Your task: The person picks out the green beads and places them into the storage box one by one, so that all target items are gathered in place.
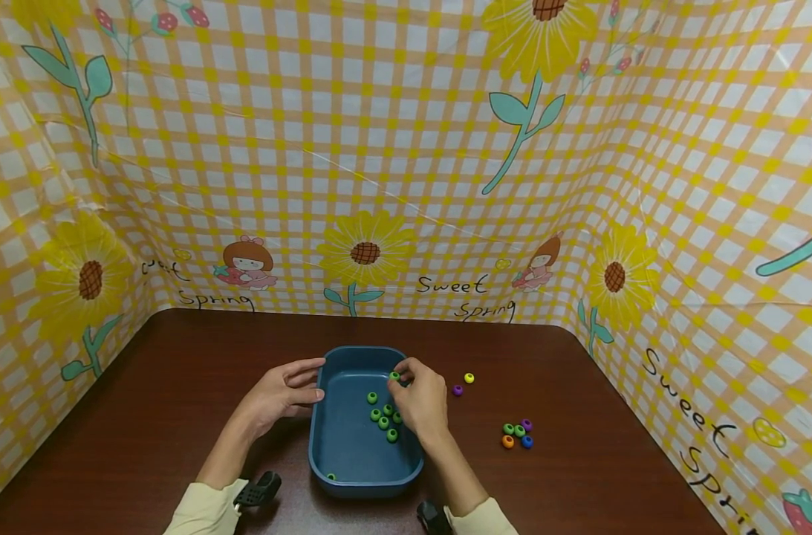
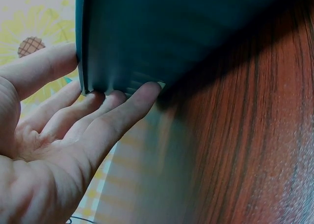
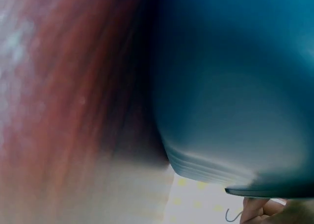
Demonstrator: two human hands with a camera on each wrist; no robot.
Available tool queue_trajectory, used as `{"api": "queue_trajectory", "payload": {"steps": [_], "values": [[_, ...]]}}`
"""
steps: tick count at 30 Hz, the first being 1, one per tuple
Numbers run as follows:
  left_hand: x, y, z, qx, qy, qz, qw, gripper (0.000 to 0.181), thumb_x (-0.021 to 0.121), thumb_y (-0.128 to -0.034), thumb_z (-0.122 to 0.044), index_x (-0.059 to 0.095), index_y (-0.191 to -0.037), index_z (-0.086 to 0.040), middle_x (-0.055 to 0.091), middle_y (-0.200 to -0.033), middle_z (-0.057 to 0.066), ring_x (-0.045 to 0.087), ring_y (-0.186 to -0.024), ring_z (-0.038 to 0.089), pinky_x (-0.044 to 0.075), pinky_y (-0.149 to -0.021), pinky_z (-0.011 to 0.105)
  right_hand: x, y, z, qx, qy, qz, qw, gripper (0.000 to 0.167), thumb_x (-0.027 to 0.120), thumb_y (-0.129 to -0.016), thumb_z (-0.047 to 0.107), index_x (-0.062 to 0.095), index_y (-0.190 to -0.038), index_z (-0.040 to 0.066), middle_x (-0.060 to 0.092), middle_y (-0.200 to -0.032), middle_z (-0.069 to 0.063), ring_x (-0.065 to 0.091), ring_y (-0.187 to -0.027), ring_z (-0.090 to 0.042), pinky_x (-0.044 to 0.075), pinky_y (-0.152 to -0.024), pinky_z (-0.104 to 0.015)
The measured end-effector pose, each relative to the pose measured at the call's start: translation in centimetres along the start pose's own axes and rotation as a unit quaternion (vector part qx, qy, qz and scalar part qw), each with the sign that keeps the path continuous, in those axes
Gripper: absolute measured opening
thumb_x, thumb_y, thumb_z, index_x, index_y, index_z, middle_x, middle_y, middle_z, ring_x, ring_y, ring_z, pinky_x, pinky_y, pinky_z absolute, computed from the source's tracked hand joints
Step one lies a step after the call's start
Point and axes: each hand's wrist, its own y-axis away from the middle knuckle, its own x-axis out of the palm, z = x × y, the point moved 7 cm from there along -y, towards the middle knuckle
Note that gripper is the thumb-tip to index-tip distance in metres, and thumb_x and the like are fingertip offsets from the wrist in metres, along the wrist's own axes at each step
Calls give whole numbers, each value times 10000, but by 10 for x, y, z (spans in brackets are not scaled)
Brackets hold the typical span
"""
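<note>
Rounded green beads [image 1: 383,423] lie in a blue rectangular tray [image 1: 367,490], several grouped at its right side. One more green bead [image 1: 330,477] sits in the near left corner. My left hand [image 1: 278,394] rests its fingertips against the tray's left side; in the left wrist view its extended fingers [image 2: 117,118] touch the outer wall. Over the tray's right rim, my right hand [image 1: 419,397] pinches a green bead [image 1: 394,376] between thumb and fingertips. Only part of the right hand [image 3: 262,211] shows beyond the rim in the right wrist view.
Right of the tray, a yellow bead [image 1: 469,378] and a purple bead [image 1: 457,390] lie on the dark brown table [image 1: 613,461]. Farther right is a small cluster with green, purple, blue and orange beads [image 1: 508,442]. Checked sunflower cloth [image 1: 406,186] hangs around the table.
</note>
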Motion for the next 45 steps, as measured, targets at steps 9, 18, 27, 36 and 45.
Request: {"api": "queue_trajectory", "payload": {"steps": [9,18,27,36,45], "values": [[0,0,0,-8,15,4,10000,610,687,-941,-20,466,-1509,-44,461,-1543,235,420,-1437,448,586,-921,475,0,0,0,57,62,99,9999,122,793,-864,156,735,-948,91,736,-855,-63,646,-734,-172,531,-671,-361],[1,1,1,2,15,31,10000,609,695,-939,-24,473,-1505,-47,456,-1545,238,414,-1438,452,588,-914,477,0,-1,0,48,75,184,9998,122,796,-860,158,740,-949,96,735,-846,-51,639,-731,-162,532,-687,-371],[0,1,0,14,-48,28,10000,612,690,-945,-34,461,-1512,-45,454,-1544,243,409,-1441,455,583,-926,479,-1,-2,0,2,20,183,9998,121,798,-852,148,747,-945,88,732,-831,-49,640,-730,-155,526,-683,-358],[0,1,0,24,32,38,10000,609,680,-946,-17,458,-1513,-40,453,-1545,243,414,-1438,455,584,-918,490,-1,-2,1,-73,56,170,9998,150,815,-844,139,759,-971,82,746,-847,-64,655,-738,-168,533,-698,-376],[0,0,1,10,-2,26,10000,609,682,-947,-22,459,-1514,-44,457,-1544,237,415,-1437,456,584,-920,489,-1,-2,1,-91,75,198,9997,177,822,-836,133,763,-990,67,750,-852,-81,655,-734,-182,528,-684,-379]]}}
